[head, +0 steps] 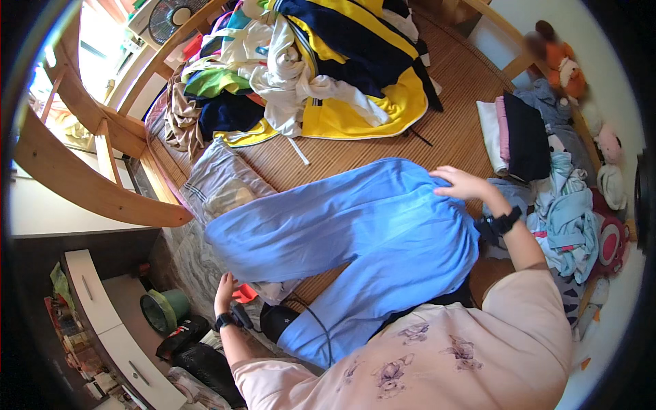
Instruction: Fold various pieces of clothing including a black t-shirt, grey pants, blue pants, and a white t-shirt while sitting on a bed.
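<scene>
Light-blue trousers (328, 230) lie spread before me on a bamboo mat, the waist to the right and the legs stretching left and toward me. My right hand (461, 183) rests on the gathered waistband with its fingers spread. Just below the hem of the farther leg is my left hand (224, 293), its fingers apart and nothing visible in them. The nearer leg reaches down by my lap, over part of a black item (277, 320). A dark cord (320, 325) crosses that leg.
A heap of mixed clothes (307, 72) lies at the far side of the bamboo mat (451, 118). Folded clothes (523, 136) and plush toys (566, 72) line the right. Beside the bed's left edge are a curved wooden rail (102, 184), a bin (171, 307) and drawers (133, 364).
</scene>
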`<action>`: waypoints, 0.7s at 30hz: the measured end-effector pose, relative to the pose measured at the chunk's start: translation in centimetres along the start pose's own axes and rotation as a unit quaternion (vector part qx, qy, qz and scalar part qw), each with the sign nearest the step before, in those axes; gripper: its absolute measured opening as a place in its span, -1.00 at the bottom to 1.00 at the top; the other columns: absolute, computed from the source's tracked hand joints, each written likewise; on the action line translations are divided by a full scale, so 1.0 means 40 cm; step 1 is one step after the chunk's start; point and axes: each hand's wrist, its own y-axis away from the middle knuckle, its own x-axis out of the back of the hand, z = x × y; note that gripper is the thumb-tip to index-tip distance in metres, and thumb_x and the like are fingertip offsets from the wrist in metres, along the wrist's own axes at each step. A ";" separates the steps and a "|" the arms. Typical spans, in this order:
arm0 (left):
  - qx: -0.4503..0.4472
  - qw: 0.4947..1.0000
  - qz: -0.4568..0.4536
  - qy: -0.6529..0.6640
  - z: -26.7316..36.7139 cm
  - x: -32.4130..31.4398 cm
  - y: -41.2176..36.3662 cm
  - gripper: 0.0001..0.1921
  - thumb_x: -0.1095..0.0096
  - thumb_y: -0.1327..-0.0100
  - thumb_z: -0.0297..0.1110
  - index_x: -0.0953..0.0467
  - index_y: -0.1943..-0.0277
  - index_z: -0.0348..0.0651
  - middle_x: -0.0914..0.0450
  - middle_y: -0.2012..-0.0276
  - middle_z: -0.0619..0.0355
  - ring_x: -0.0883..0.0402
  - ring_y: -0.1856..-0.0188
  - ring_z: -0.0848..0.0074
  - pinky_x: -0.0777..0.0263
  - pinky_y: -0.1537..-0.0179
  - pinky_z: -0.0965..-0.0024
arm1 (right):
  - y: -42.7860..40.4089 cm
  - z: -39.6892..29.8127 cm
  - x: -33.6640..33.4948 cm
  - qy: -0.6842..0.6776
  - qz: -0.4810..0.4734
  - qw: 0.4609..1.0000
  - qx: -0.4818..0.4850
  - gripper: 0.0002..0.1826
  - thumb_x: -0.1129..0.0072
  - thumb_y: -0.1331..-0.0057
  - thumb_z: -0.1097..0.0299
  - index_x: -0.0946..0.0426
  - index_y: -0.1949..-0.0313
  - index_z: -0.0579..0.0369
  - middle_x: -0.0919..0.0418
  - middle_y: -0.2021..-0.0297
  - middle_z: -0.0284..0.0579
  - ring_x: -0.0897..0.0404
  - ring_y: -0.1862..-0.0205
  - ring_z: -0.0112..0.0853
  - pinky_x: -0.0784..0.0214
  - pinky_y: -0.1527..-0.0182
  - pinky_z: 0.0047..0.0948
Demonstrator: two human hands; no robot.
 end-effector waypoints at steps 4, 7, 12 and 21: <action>0.007 0.999 -0.031 -0.018 0.018 -0.039 0.263 -0.52 0.11 -0.26 -0.06 -0.22 -0.11 -0.20 -0.46 0.25 0.09 -0.52 0.35 0.43 -0.40 0.52 0.42 | 0.204 0.063 -0.103 -0.083 0.160 0.980 -0.080 -0.57 0.07 -0.27 0.21 -0.29 -0.06 0.16 -0.36 0.00 0.08 -0.33 -0.07 -0.15 -0.16 -0.10 -0.36; 0.031 0.998 -0.061 0.011 -0.148 -0.014 0.396 -0.52 0.01 -0.23 -0.11 -0.21 -0.12 -0.21 -0.44 0.28 0.12 -0.48 0.44 0.50 -0.40 0.50 0.46 | 0.308 0.149 -0.223 -0.138 0.214 0.958 -0.128 -0.60 0.16 -0.32 0.23 -0.29 -0.04 0.27 -0.40 0.02 0.05 -0.38 -0.04 -0.22 -0.16 -0.09 -0.39; 0.143 0.986 -0.057 -0.070 -0.284 -0.058 0.687 -0.51 -0.08 -0.18 -0.10 -0.25 -0.09 -0.20 -0.48 0.36 0.11 -0.46 0.40 0.49 -0.38 0.47 0.40 | 0.358 0.095 -0.263 -0.368 0.192 0.898 -0.148 -0.56 0.05 -0.29 0.21 -0.27 -0.07 0.23 -0.43 0.09 -0.16 -0.39 0.07 -0.46 -0.22 0.01 -0.50; 0.075 0.847 0.353 -0.390 -0.495 0.206 1.043 -0.64 -0.14 -0.07 -0.35 -0.37 0.06 -0.29 -0.50 0.27 -0.16 -0.48 0.20 0.04 -0.35 0.16 0.15 | 0.349 0.049 -0.255 -0.435 0.197 0.872 -0.107 -0.23 0.02 -0.17 0.57 0.18 -0.30 -0.05 -0.43 0.11 -0.04 -0.46 0.21 -0.45 -0.32 0.14 -0.48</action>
